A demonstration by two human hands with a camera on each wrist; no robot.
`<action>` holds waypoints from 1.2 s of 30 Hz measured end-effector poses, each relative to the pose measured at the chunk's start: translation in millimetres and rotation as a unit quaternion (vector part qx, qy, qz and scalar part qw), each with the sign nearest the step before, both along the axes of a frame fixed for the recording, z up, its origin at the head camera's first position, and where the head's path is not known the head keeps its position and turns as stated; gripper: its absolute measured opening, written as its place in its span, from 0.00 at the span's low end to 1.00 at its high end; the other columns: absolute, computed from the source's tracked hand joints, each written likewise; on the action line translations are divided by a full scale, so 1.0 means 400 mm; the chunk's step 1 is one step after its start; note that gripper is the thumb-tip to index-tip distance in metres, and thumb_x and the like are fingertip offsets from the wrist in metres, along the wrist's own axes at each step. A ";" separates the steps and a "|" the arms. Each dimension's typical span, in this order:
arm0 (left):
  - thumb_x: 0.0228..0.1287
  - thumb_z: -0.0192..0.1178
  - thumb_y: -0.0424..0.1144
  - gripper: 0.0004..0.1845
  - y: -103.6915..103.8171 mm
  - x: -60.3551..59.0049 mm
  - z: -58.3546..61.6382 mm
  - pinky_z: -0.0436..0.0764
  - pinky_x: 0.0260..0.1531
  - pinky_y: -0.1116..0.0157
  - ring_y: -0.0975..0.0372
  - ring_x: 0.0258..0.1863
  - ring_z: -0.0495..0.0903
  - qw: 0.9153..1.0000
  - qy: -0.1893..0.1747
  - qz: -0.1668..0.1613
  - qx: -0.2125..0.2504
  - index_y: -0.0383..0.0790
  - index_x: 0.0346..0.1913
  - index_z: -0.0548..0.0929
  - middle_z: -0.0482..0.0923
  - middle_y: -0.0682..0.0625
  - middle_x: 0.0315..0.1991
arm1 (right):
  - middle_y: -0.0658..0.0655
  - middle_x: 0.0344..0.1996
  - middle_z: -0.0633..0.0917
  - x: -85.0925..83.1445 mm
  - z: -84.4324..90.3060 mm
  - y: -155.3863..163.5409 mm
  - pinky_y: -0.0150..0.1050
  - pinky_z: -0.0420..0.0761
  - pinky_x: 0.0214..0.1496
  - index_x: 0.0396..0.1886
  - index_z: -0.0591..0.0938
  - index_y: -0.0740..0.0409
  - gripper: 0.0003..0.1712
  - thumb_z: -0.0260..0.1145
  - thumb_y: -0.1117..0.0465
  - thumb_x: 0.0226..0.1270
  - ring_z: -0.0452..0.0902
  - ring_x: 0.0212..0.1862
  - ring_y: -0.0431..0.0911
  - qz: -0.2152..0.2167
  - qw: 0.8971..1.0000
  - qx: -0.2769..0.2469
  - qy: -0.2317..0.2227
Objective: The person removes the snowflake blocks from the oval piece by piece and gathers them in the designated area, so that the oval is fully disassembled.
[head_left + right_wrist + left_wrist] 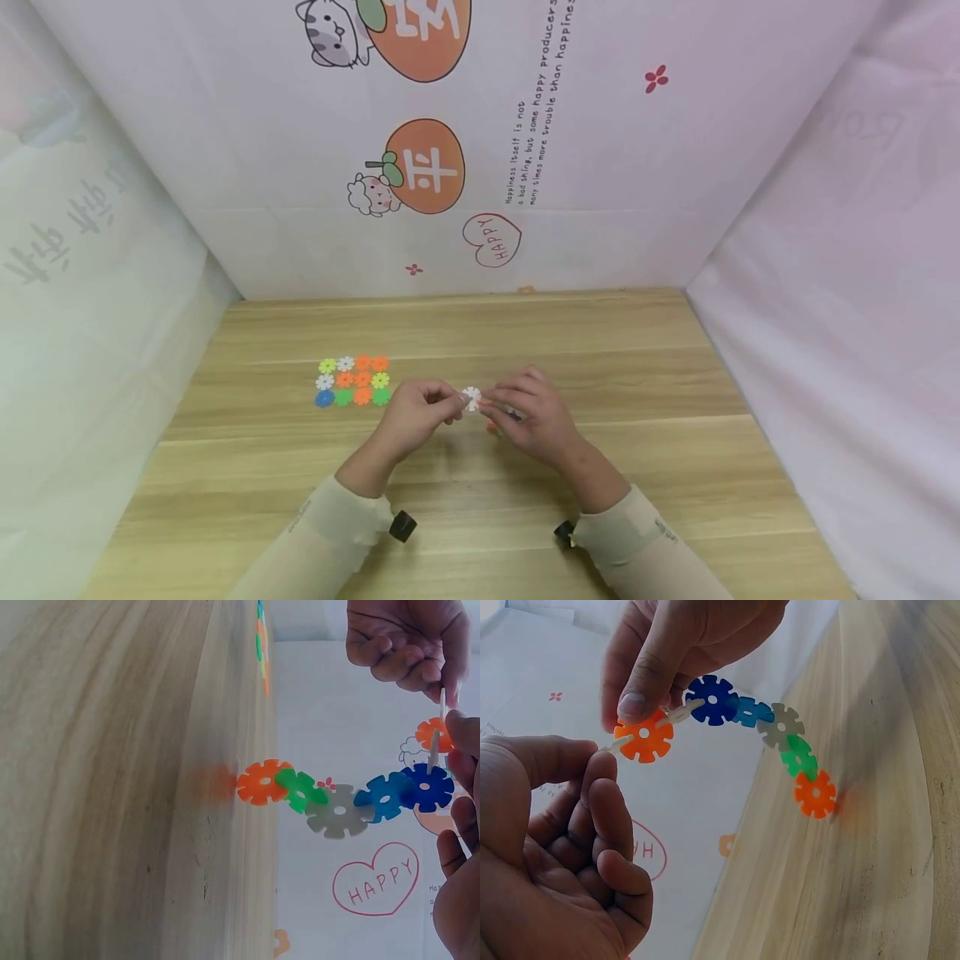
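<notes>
Both hands meet above the middle of the wooden table [675, 467]. My right hand [489, 406] pinches one end of a curved chain of snowflake discs [781, 726]. That chain runs orange, white, dark blue, light blue, grey, green, orange, and its far orange disc [259, 782] hangs just above the wood. Thumb and curled forefinger of my left hand [454, 405] pinch a white disc [471, 398]. It shows edge-on [442, 697], touching the orange end disc [643, 736] of the chain.
A flat block of several loose discs [352, 381] in orange, green, white, yellow and blue lies on the table to the left of my hands. Printed sheets wall the table at the back and on both sides.
</notes>
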State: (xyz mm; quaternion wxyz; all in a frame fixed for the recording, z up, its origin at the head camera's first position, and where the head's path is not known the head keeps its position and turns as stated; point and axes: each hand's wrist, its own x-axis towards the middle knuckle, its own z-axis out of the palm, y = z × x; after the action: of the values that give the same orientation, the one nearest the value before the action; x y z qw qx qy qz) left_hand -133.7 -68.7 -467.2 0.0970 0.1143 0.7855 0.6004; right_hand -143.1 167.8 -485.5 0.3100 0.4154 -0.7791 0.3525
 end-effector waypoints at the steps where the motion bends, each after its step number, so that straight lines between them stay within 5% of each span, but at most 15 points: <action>1: 0.69 0.69 0.47 0.15 -0.001 0.000 -0.001 0.79 0.37 0.58 0.55 0.33 0.81 1.000 -0.001 0.000 0.002 0.36 0.35 0.89 0.86 0.50 0.30 | 0.49 0.37 0.89 -0.001 -0.001 0.000 0.39 0.75 0.42 0.41 0.92 0.55 0.11 0.81 0.61 0.58 0.78 0.40 0.46 0.001 1.000 -0.002 0.003; 15: 0.69 0.69 0.48 0.18 -0.006 0.004 -0.003 0.80 0.42 0.49 0.55 0.34 0.81 1.000 -0.019 0.005 0.021 0.32 0.37 0.88 0.86 0.49 0.31 | 0.47 0.35 0.88 0.001 -0.002 -0.004 0.39 0.76 0.44 0.39 0.91 0.54 0.08 0.80 0.63 0.59 0.79 0.39 0.44 0.005 1.000 0.007 -0.009; 36: 0.69 0.69 0.44 0.14 -0.006 0.010 -0.001 0.76 0.31 0.62 0.56 0.30 0.79 0.999 0.005 0.039 0.008 0.34 0.34 0.89 0.85 0.50 0.28 | 0.48 0.34 0.88 0.003 0.002 -0.009 0.41 0.76 0.45 0.40 0.91 0.56 0.12 0.80 0.67 0.55 0.80 0.39 0.45 0.005 1.000 0.022 0.012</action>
State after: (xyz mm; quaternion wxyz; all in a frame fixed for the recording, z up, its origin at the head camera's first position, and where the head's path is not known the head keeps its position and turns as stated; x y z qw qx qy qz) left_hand -129.9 -71.1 -467.8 0.0685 0.0872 0.7848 0.6098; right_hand -141.7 164.0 -484.6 0.3082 0.4300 -0.7811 0.3317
